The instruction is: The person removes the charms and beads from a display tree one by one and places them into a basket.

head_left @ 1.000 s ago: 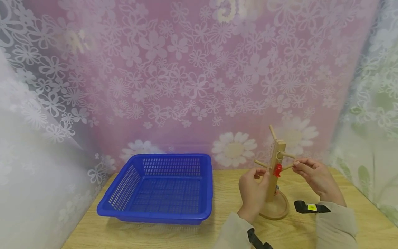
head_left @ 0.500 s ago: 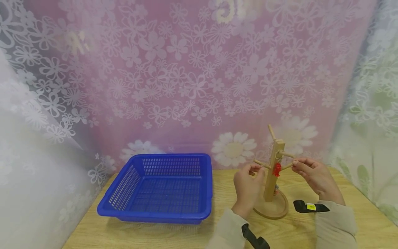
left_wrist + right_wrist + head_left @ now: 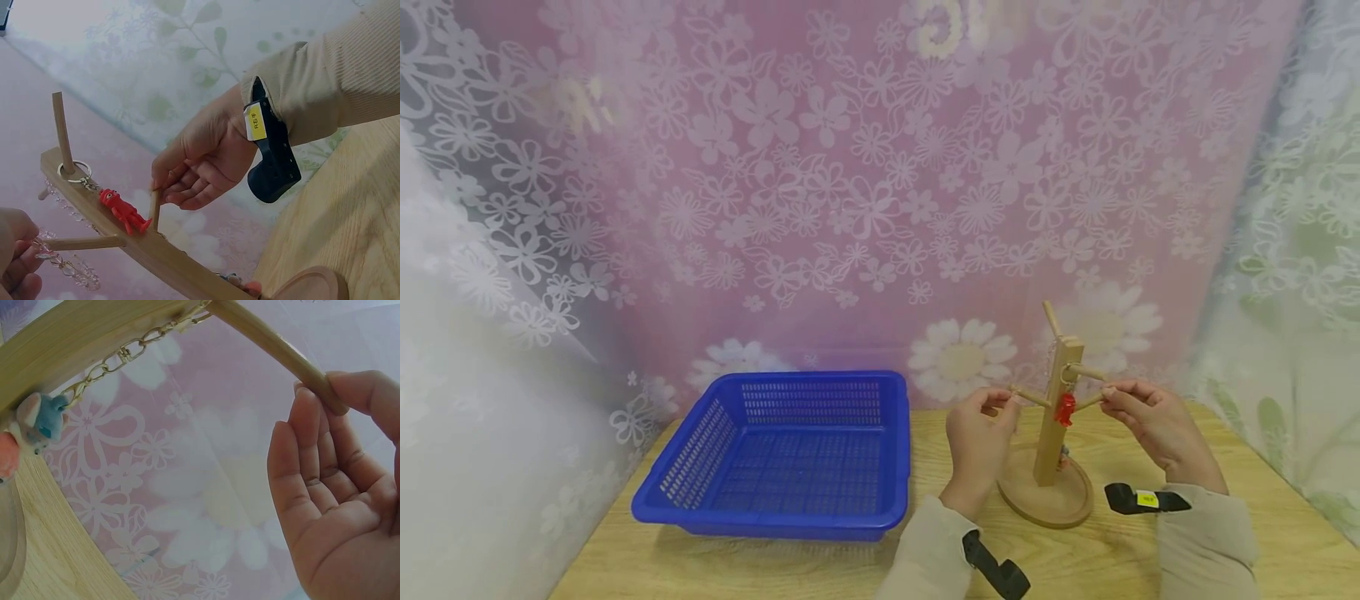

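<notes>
My left hand (image 3: 981,442) pinches a clear pink beaded bracelet (image 3: 72,272) at the tip of the left peg of a wooden stand (image 3: 1047,454). In the left wrist view the beads hang around or beside that peg tip; I cannot tell which. My right hand (image 3: 1161,425) pinches the end of another peg (image 3: 287,353) between thumb and fingers. From an upper peg hangs a red figure keychain (image 3: 125,211) by its metal ring (image 3: 75,172). Lower down, a blue and pink charm (image 3: 44,422) hangs on a gold chain (image 3: 122,355) from the peg in my right hand.
A blue plastic basket (image 3: 771,531) stands on the wooden table (image 3: 958,417) to the left of the stand. Another beaded strand (image 3: 70,209) hangs behind the post. A flowered curtain (image 3: 850,208) closes off the back and sides.
My left hand has moved left along the peg to its tip, bringing the bracelet along. The stand has shifted slightly left. My right hand keeps its pinch on the peg.
</notes>
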The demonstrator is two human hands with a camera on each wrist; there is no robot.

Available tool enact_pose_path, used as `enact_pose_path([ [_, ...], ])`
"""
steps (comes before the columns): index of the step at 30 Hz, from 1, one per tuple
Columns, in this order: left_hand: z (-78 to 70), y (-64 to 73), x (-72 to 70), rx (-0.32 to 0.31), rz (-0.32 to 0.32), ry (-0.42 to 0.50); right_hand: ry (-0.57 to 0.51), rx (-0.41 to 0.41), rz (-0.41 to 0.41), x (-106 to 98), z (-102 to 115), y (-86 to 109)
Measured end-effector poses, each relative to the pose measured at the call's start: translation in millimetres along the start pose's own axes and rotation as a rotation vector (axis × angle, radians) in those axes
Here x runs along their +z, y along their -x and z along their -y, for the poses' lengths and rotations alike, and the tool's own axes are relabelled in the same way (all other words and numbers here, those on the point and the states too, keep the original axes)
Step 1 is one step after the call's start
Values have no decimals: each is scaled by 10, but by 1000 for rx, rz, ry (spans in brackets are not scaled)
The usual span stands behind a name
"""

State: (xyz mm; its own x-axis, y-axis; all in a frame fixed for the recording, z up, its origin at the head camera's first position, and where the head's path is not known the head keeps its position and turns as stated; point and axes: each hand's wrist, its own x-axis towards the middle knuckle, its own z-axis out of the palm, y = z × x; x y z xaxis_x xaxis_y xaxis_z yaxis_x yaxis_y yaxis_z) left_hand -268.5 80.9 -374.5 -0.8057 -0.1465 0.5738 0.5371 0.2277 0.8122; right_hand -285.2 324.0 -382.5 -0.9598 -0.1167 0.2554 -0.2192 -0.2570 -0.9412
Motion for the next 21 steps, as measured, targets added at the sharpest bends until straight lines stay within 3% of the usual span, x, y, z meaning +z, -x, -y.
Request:
enact_pose_path([
  [21,16,-186,-177,1,-22,-8,13,3,0,6,0,1],
])
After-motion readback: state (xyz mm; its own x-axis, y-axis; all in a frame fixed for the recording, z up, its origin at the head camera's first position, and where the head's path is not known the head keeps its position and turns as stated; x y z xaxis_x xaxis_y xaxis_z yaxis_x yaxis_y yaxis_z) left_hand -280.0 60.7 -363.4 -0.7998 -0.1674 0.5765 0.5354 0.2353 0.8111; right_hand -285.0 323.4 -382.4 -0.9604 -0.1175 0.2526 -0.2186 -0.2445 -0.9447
